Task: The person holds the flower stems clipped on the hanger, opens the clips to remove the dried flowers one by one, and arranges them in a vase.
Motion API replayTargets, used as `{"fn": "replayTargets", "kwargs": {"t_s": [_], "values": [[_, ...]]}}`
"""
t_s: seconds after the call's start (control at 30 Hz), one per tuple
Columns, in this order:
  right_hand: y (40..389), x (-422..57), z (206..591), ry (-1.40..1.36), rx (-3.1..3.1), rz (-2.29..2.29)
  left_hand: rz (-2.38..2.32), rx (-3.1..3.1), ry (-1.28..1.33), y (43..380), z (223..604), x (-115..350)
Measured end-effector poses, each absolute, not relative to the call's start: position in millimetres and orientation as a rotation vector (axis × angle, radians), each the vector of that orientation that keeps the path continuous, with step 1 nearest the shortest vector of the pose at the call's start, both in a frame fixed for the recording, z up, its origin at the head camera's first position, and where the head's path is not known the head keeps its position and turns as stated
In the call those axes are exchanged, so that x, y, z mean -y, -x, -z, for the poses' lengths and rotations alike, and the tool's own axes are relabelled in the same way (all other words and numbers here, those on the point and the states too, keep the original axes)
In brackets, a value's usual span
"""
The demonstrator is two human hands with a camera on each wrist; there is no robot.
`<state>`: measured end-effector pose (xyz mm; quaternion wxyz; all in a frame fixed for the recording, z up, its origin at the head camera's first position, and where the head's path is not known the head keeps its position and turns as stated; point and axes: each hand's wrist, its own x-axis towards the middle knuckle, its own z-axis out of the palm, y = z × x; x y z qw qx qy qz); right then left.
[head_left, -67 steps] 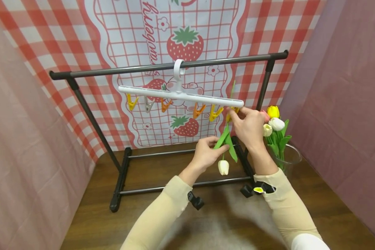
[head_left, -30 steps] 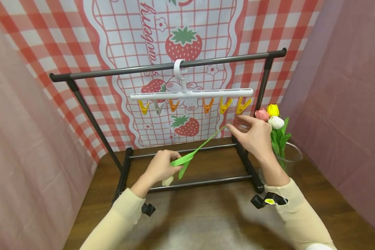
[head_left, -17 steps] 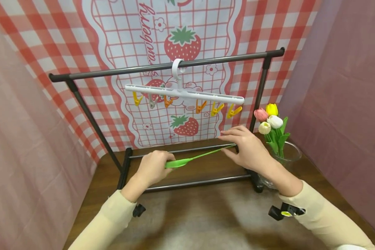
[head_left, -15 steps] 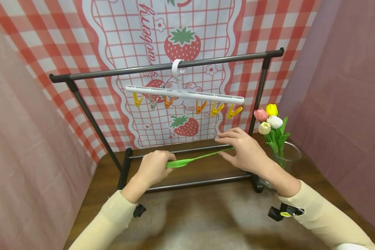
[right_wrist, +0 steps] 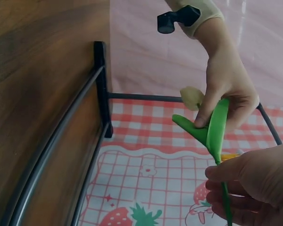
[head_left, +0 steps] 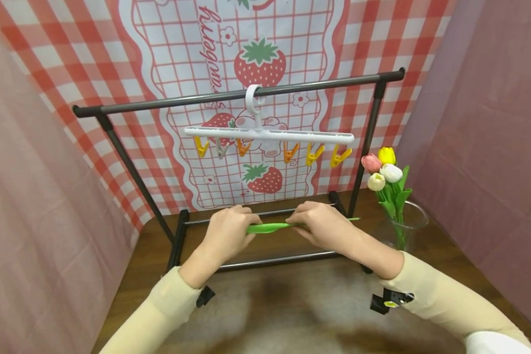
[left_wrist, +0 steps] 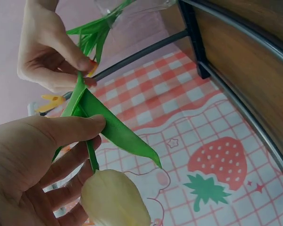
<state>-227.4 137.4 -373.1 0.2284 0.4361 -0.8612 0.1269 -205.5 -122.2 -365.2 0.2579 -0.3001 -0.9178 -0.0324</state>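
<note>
An artificial cream tulip (left_wrist: 115,197) lies roughly level between my two hands, its green leaves (head_left: 267,227) showing in the head view. My left hand (head_left: 227,231) pinches it by the leaves and stem, just behind the bloom; from the head view that bloom is hidden. Close to the leaf base, my right hand (head_left: 323,226) pinches the stem between thumb and fingers, as the right wrist view shows. The stem's thin end sticks out past the right wrist. Above both hands hangs a white clip hanger (head_left: 307,136) with several yellow, orange and grey clips (head_left: 315,154).
A dark metal rack (head_left: 172,102) carries the hanger by its hook. At the right stands a clear glass vase (head_left: 418,227) with pink, yellow, white and cream tulips (head_left: 390,173). Behind hangs a red checked strawberry cloth (head_left: 258,64); pink curtains flank the wooden table (head_left: 265,314).
The tulip has come away from the rightmost clip and been lowered and turned level. My right hand has slid along the stem to the leaf base. The hanger has swung.
</note>
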Motion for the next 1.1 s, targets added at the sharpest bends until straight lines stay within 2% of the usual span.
{"fn": "replayTargets", "kwargs": {"t_s": [0.33, 0.57, 0.73, 0.93, 1.1], "values": [[229.7, -145.7, 367.3, -1.134, 2.288, -0.344, 0.092, 2.401, 0.81, 208.7, 363.4, 116.3], [229.8, -185.2, 345.2, -0.931, 2.273, -0.412, 0.359, 2.277, 0.596, 223.4, 359.1, 114.5], [228.2, -220.3, 329.9, -0.767, 2.222, -0.499, 0.561, 2.382, 0.465, 238.0, 370.7, 107.5], [221.5, -269.8, 308.3, -0.472, 2.083, -0.755, 0.934, 2.482, 0.519, 247.9, 393.6, 66.1], [222.3, -297.3, 306.5, -0.287, 1.896, -1.041, 1.223, 2.512, 0.61, 244.8, 411.9, 14.3]]}}
